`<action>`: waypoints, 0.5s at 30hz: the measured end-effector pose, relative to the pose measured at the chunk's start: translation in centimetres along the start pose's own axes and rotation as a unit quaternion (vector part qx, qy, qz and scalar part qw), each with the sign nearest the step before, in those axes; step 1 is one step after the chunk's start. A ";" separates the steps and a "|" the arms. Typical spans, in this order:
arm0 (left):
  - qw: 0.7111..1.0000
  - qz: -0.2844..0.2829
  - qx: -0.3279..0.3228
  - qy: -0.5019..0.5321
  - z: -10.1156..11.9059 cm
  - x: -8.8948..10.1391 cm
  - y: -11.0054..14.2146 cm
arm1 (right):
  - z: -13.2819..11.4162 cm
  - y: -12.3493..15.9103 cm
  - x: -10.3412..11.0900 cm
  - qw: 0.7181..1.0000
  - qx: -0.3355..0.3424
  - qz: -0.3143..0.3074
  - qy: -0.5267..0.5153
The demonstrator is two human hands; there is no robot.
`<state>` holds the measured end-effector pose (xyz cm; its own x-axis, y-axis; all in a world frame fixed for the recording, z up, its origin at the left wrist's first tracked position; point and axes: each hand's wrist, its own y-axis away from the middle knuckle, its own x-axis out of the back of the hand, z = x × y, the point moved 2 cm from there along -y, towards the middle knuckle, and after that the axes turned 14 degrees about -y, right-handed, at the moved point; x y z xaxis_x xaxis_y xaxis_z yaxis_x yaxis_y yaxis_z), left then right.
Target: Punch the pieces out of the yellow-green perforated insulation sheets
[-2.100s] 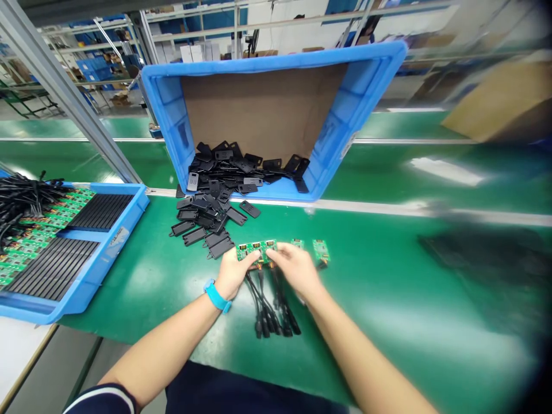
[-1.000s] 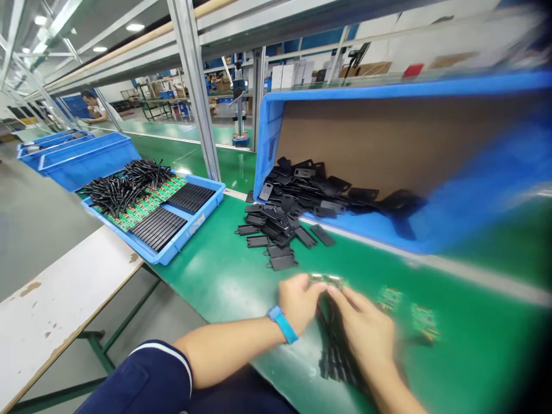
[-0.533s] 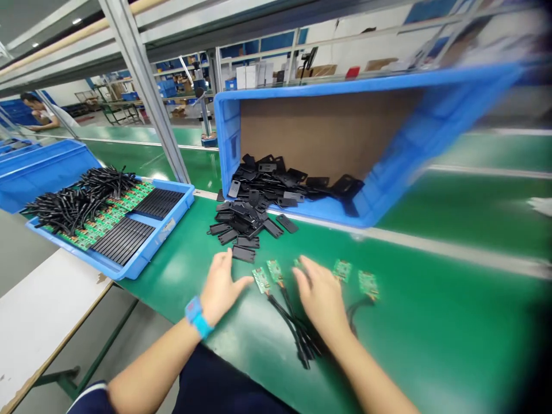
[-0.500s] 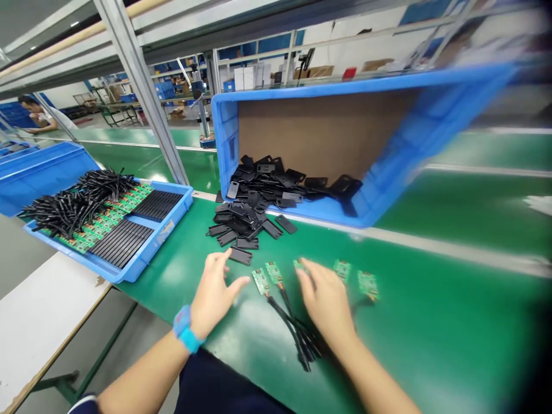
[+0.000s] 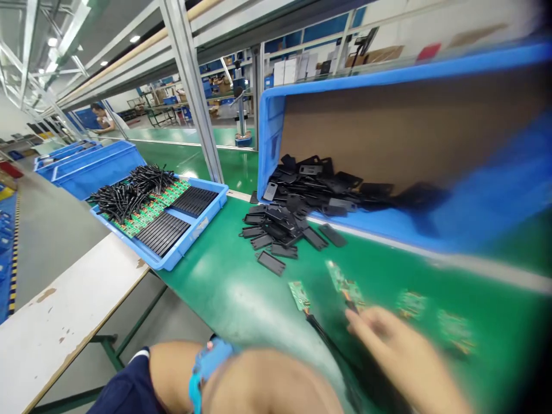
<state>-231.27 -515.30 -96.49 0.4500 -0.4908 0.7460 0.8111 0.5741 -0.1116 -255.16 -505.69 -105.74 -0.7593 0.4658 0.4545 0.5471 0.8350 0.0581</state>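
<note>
As the blurred left hand [image 5: 267,385] looms unreadably close, the open right hand [image 5: 401,356] hovers beside a circuit board [image 5: 347,292].

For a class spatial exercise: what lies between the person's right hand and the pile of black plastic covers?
A green circuit board lies there, in the head view.
</note>
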 end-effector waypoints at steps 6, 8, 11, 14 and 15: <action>0.961 -0.076 -0.043 -0.264 -7.1 -2.8 -10.2 | -0.4 0.2 1.7 0.962 -0.073 0.102 -0.243; 0.958 -0.076 -0.034 -0.275 -9.2 -3.0 -10.6 | -0.1 0.2 1.5 0.942 -0.076 0.114 -0.307; 0.966 -0.063 -0.047 -0.248 -9.4 -3.6 -9.8 | -0.2 0.3 1.0 0.934 -0.037 0.097 -0.343; 0.988 -0.107 -0.073 -0.083 -6.3 -4.9 -9.7 | -0.9 0.5 0.1 0.936 0.020 0.031 -0.349; 0.989 -0.129 -0.078 -0.008 -5.0 -5.6 -10.0 | -1.1 0.6 -0.3 0.938 0.029 0.018 -0.344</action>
<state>-240.05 -521.60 -102.81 0.2157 -0.5966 0.7730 0.9463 0.3231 -0.0147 -254.25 -505.62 -104.89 -0.7989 0.5566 -0.2282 0.5723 0.8200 -0.0034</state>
